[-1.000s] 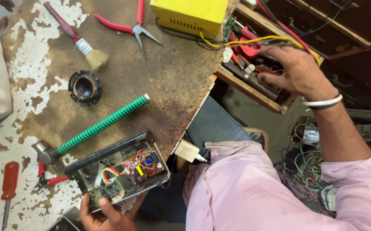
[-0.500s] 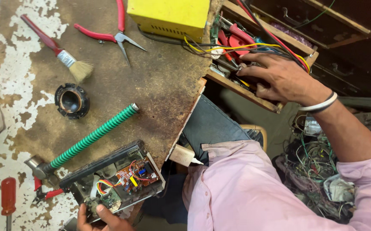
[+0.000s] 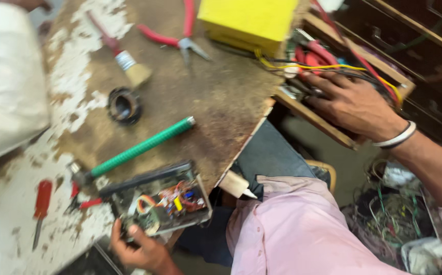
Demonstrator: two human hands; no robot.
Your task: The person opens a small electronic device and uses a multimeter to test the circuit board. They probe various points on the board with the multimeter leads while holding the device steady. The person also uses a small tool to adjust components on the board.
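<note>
Rummaging in the wooden drawer at upper right, the right hand lies spread among red tools and yellow wires, holding nothing I can make out. The left hand, bottom centre, grips the opened unit with its circuit board. Judging by this, a part or tool is being sought; picking it calls for a firm pinch.
</note>
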